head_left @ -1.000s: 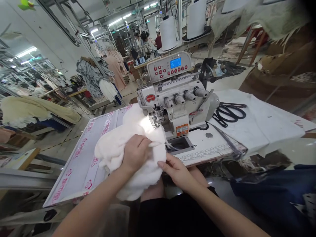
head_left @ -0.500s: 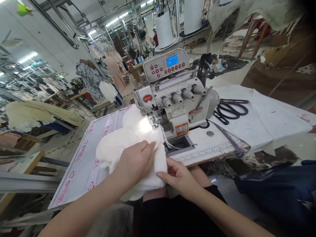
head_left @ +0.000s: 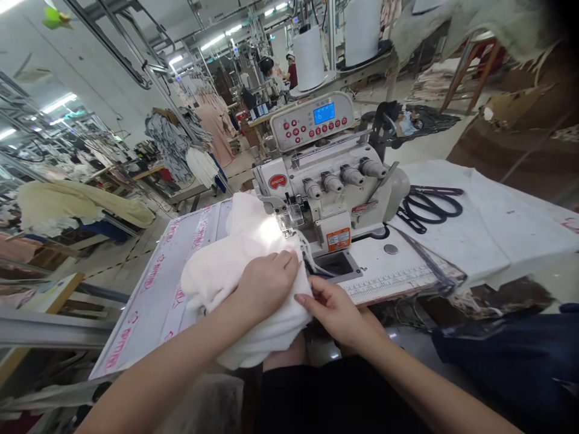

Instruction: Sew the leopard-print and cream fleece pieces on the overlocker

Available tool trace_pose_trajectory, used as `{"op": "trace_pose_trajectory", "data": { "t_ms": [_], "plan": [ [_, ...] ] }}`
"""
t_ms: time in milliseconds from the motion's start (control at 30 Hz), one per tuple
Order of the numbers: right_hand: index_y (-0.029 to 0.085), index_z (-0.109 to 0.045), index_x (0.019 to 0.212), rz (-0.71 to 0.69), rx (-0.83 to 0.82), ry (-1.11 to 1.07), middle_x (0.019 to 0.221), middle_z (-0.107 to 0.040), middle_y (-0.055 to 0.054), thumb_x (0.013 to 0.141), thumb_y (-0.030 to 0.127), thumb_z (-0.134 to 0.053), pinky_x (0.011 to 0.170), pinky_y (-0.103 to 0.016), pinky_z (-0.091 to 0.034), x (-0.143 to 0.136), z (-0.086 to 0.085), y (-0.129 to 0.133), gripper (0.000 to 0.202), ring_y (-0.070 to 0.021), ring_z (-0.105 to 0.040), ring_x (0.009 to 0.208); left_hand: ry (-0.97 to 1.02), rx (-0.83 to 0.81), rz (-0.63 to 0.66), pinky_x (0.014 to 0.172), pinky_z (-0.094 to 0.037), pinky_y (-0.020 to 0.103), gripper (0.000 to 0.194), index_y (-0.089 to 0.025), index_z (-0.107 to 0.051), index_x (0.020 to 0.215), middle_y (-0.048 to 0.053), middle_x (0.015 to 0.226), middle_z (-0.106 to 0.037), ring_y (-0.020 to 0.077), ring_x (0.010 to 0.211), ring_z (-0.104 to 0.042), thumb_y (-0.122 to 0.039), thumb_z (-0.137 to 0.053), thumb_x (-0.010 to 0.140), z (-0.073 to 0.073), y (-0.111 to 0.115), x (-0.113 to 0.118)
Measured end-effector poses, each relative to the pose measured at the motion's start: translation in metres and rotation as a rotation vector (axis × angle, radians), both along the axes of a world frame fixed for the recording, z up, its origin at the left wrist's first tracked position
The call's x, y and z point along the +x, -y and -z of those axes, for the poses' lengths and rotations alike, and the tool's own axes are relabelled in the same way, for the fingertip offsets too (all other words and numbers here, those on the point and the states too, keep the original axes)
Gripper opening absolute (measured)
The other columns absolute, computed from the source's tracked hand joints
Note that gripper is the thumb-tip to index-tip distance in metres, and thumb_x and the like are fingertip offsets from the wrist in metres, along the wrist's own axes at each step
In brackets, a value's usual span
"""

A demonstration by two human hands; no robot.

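Note:
White fluffy fabric (head_left: 217,259) lies bunched on the table's left part and hangs over the front edge toward my lap. Its far edge reaches under the lit presser foot of the overlock sewing machine (head_left: 335,187). My left hand (head_left: 271,280) is closed on the fabric just in front of the foot, the fingers curled and partly hidden. Farther right and nearer to me, my right hand (head_left: 332,310) pinches the fabric's right edge between thumb and fingers.
Black-handled scissors (head_left: 432,208) rest on a white cloth (head_left: 493,223) right of the machine. Thread cones (head_left: 310,60) stand behind it. A ruler strip (head_left: 384,286) runs along the table's front edge. Clothing racks and a person (head_left: 292,72) are in the background.
My left hand has shifted forward and right with the fabric, closer to the presser foot. My right hand keeps its pinch at the edge. The whole view has shifted slightly.

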State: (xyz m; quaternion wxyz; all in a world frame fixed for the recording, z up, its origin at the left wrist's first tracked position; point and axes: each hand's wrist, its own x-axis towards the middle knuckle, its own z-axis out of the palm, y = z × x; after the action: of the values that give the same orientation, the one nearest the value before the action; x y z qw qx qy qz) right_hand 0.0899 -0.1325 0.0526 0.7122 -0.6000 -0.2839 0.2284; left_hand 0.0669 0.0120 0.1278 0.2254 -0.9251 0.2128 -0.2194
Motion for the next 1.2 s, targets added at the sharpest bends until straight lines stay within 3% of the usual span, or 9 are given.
{"op": "trace_pose_trajectory", "data": {
  "t_ms": [133,267,400,533,633,700,800,933,1200],
  "plan": [
    [0.016,-0.05,0.071,0.064,-0.03,0.092,0.062,-0.044,0.004,0.078,0.026,-0.052,0.056,-0.022,-0.034,0.017,0.001,-0.009,0.013,-0.0108,-0.04,0.06,-0.031,-0.034,-0.103,0.045,-0.033,0.027,0.012,-0.012,-0.054,0.079,0.003,0.063,-0.049,0.0159,0.056,-0.048,-0.014,-0.042,0.081,-0.003,0.009,0.009],
    [0.015,-0.057,0.081,0.027,-0.002,-0.019,0.07,-0.055,0.001,0.074,0.026,-0.057,0.061,-0.024,-0.04,0.013,0.005,-0.011,0.013,-0.0138,-0.048,0.066,-0.1,-0.104,-0.217,0.066,-0.042,0.034,0.026,-0.012,-0.052,0.102,0.01,0.093,-0.056,0.0219,0.082,-0.052,-0.012,-0.045,0.076,-0.012,0.01,-0.01],
    [0.014,-0.062,0.08,-0.056,-0.029,-0.124,0.077,-0.062,-0.003,0.072,0.03,-0.058,0.07,-0.031,-0.045,-0.005,0.009,-0.004,0.019,-0.0199,-0.055,0.075,0.051,-0.11,-0.354,0.084,-0.038,0.044,0.042,-0.014,-0.045,0.116,0.015,0.126,-0.039,0.0303,0.106,-0.042,-0.014,-0.048,0.074,-0.018,-0.031,-0.043],
    [0.014,-0.063,0.074,-0.023,-0.004,-0.045,0.09,-0.062,-0.007,0.074,0.032,-0.056,0.08,-0.035,-0.042,-0.015,0.011,0.002,0.019,-0.023,-0.055,0.087,0.222,-0.116,-0.498,0.088,-0.037,0.045,0.042,-0.013,-0.048,0.115,0.018,0.118,-0.043,0.0316,0.106,-0.042,-0.015,-0.049,0.073,-0.03,-0.09,-0.073],
    [0.014,-0.061,0.083,-0.054,0.032,-0.137,0.088,-0.062,-0.007,0.073,0.033,-0.059,0.079,-0.035,-0.044,-0.02,0.013,0.0,0.022,-0.0229,-0.056,0.086,0.278,-0.142,-0.419,0.085,-0.04,0.037,0.039,-0.014,-0.047,0.113,0.015,0.109,-0.048,0.0275,0.104,-0.046,-0.013,-0.048,0.074,-0.047,-0.106,-0.094],
    [0.014,-0.058,0.091,-0.093,0.076,-0.233,0.088,-0.063,-0.006,0.07,0.033,-0.062,0.077,-0.035,-0.045,-0.025,0.013,-0.004,0.028,-0.0223,-0.057,0.085,0.185,-0.212,-0.31,0.077,-0.042,0.029,0.037,-0.015,-0.045,0.114,0.012,0.106,-0.053,0.0221,0.097,-0.051,-0.012,-0.042,0.077,-0.06,-0.094,-0.103],
    [0.015,-0.055,0.097,-0.155,0.168,-0.32,0.093,-0.062,-0.006,0.068,0.034,-0.066,0.075,-0.033,-0.045,-0.035,0.014,-0.01,0.036,-0.0208,-0.057,0.085,-0.364,-0.371,-0.23,0.058,-0.039,0.02,0.02,-0.018,-0.054,0.09,0.003,0.081,-0.06,0.0128,0.07,-0.055,-0.019,-0.036,0.084,-0.072,-0.053,-0.105],
    [0.015,-0.053,0.099,-0.18,0.209,-0.356,0.093,-0.063,-0.006,0.066,0.035,-0.068,0.073,-0.032,-0.045,-0.042,0.017,-0.014,0.042,-0.0202,-0.057,0.083,-0.914,-0.395,-0.419,0.047,-0.027,0.021,0.036,-0.016,-0.05,0.058,-0.002,0.056,-0.053,0.0099,0.049,-0.046,-0.036,-0.038,0.087,-0.069,-0.006,-0.093],
    [0.014,-0.057,0.102,-0.258,0.135,-0.292,0.098,-0.064,-0.006,0.068,0.026,-0.063,0.08,-0.035,-0.045,-0.039,0.018,-0.013,0.036,-0.0227,-0.057,0.09,-0.405,-0.532,-0.088,0.067,-0.041,0.026,0.013,-0.017,-0.047,0.083,0.004,0.085,-0.055,0.0163,0.079,-0.052,-0.01,-0.04,0.075,-0.037,-0.001,-0.09]
  ]
}}
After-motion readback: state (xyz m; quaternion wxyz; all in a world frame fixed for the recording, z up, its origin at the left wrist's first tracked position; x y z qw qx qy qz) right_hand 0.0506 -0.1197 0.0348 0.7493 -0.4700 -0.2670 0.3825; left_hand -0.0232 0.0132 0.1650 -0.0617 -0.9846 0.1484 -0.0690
